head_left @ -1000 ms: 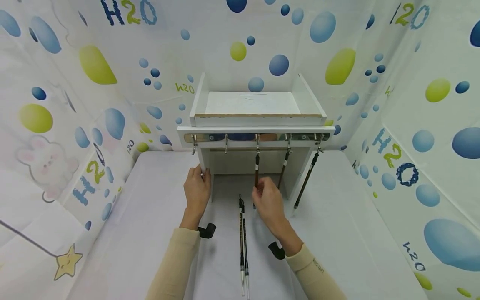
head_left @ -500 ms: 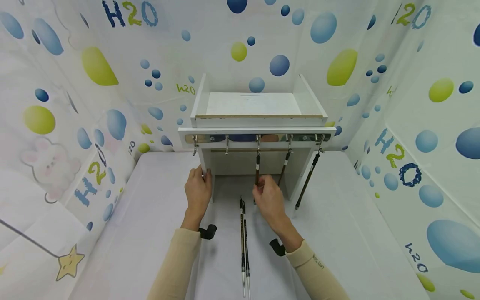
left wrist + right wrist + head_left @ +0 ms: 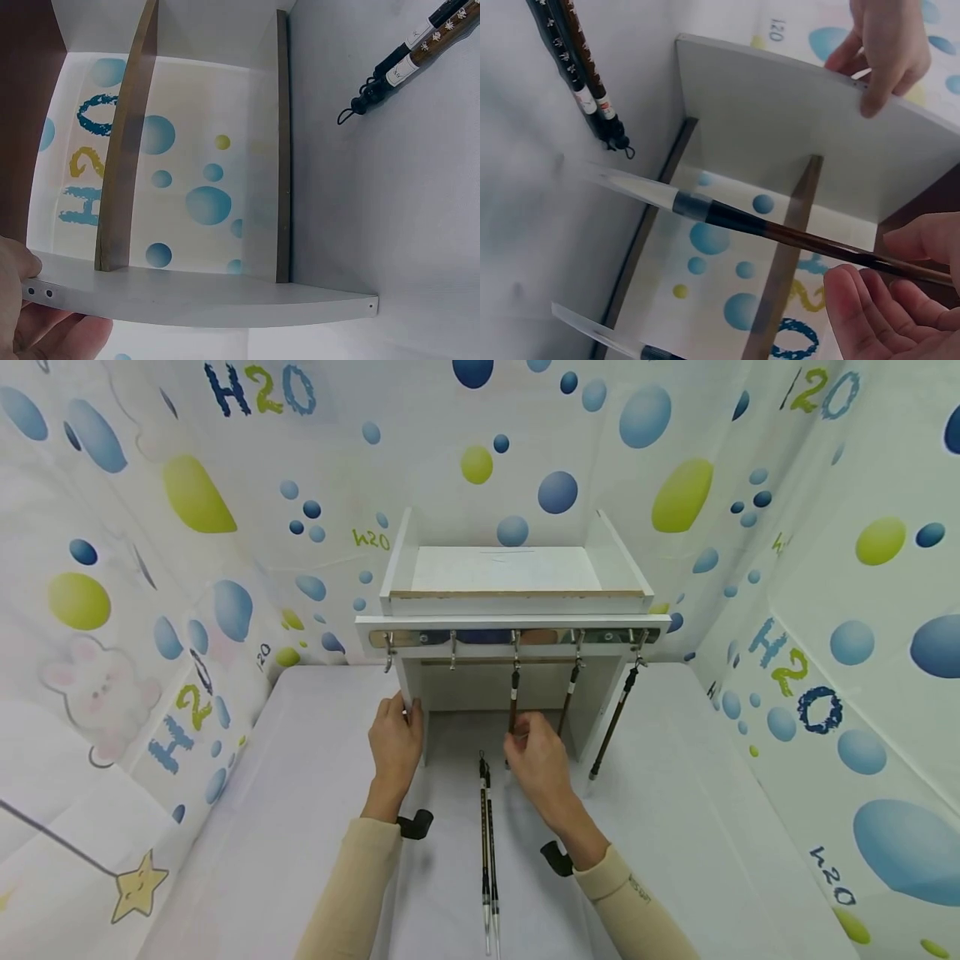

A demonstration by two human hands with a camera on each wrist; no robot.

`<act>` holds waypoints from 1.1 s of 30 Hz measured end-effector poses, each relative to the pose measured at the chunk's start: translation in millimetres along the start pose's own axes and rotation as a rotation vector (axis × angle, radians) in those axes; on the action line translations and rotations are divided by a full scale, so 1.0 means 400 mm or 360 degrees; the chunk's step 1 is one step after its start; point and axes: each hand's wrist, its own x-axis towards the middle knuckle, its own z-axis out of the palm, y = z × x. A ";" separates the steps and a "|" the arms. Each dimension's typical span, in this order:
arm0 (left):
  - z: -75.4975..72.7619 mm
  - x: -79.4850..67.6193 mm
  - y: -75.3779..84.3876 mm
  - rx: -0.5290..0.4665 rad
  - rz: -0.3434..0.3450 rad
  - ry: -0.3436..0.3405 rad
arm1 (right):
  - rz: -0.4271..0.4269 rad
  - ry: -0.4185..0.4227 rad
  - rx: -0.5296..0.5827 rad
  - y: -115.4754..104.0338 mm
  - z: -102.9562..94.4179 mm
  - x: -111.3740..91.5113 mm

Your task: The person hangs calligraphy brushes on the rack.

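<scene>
- Two loose brushes [image 3: 484,835] lie on the surface [image 3: 675,827], nearer than either hand's fingers.
- Right hand [image 3: 542,762]: fingers pinching a hanging brush [image 3: 513,700] by its handle.
- Two more hanging brushes [image 3: 614,722], right of those fingers.
- Left hand [image 3: 395,739]: fingers gripping a white side panel [image 3: 780,120].
- Hook rail [image 3: 487,636], above all fingers.

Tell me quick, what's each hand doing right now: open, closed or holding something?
Left hand: closed, gripping the shelf's side panel.
Right hand: closed, holding the handle of the brush on the middle hook.
</scene>
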 end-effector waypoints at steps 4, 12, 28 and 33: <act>0.001 0.000 0.000 0.0002 0.0006 0.0003 | -0.0048 0.0026 0.0013 -0.009 -0.015 -0.005; 0.001 0.000 -0.001 0.0000 -0.0014 0.0005 | -0.0120 0.0024 0.0131 -0.052 -0.103 0.000; 0.006 -0.001 -0.004 0.0005 0.0034 0.0036 | -0.0441 0.0550 -0.0001 -0.046 -0.362 0.093; 0.005 -0.004 -0.004 0.0012 0.0037 0.0034 | -0.0344 0.0738 -0.0029 -0.019 -0.425 0.148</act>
